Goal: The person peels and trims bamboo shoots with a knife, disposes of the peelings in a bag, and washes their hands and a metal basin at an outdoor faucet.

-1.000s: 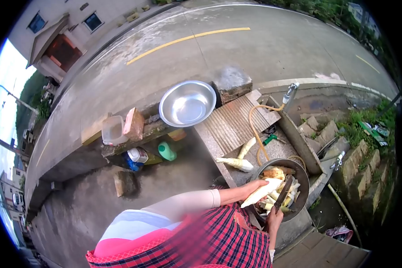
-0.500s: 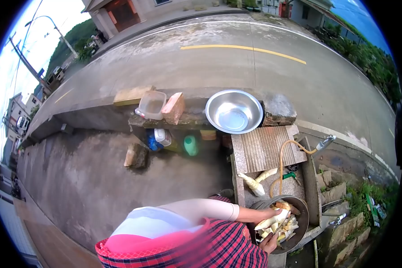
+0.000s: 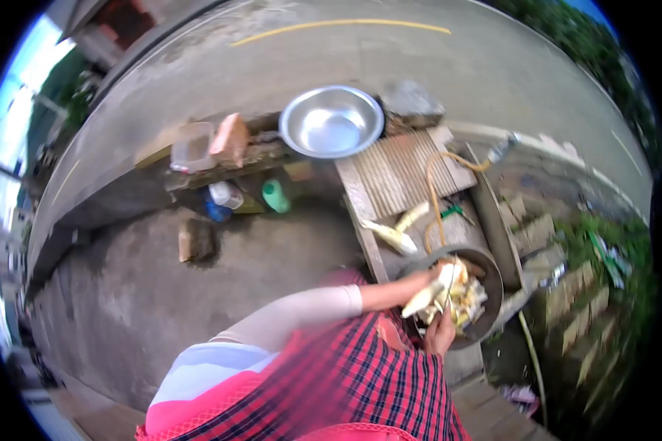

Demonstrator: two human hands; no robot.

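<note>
gripping a pale shoot [image 3: 424, 299], the left hand [image 3: 420, 285] curls closed over the round pot [image 3: 496, 288]; the right hand [image 3: 440, 334], fingers wrapped, holds a knife [image 3: 449, 294] beside the shoot.

No readable text, brand, number or sign, any lettering on the green plastic bottle [image 3: 275, 196] or white container [image 3: 226, 195] too blurred to tell
</note>
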